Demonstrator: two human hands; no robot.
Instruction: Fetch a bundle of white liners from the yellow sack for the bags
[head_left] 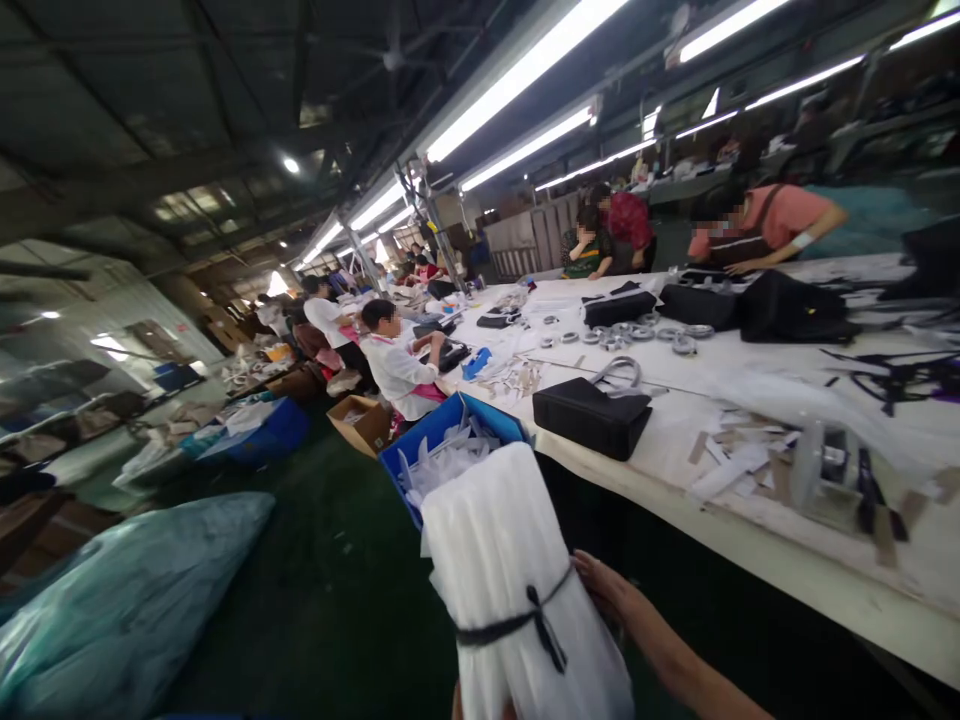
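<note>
A bundle of white, soft-looking padded strips [499, 540] stands upright in front of me, tied round with a black band knotted at the front. My right hand [600, 590] grips its right side, the fingertips at the edge by the band. Only bits of my left hand [508, 711] show at the bottom edge, where it holds the bundle low down. Just behind the bundle is a blue bin [495, 415] full of white scraps. A black bag [589, 415] with grey handles lies on the white worktable [660, 480] to the right.
Rolls of tape [684, 345], paper scraps [739, 455] and more black bags [795, 310] lie on the table. Co-workers [401, 365] sit and stand along it. A cardboard box [360, 425] and a large green plastic-wrapped bundle [142, 600] are on the floor at left.
</note>
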